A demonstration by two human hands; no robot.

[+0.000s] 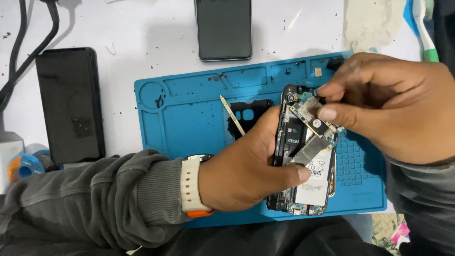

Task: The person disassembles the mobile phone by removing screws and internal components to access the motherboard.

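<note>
While the left hand (246, 166) clasps the opened phone (305, 156), the right hand (393, 106) pinches its circuit board (310, 114).

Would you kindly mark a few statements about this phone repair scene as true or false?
1. The left hand grips the opened phone above the blue mat. True.
2. The right hand rests flat on the table. False: its fingertips pinch a part at the phone's upper end.
3. A watch with a pale strap sits on the left wrist. True.
4. The dark phone at the top lies on the mat. False: it lies on the white table, beyond the mat.
</note>
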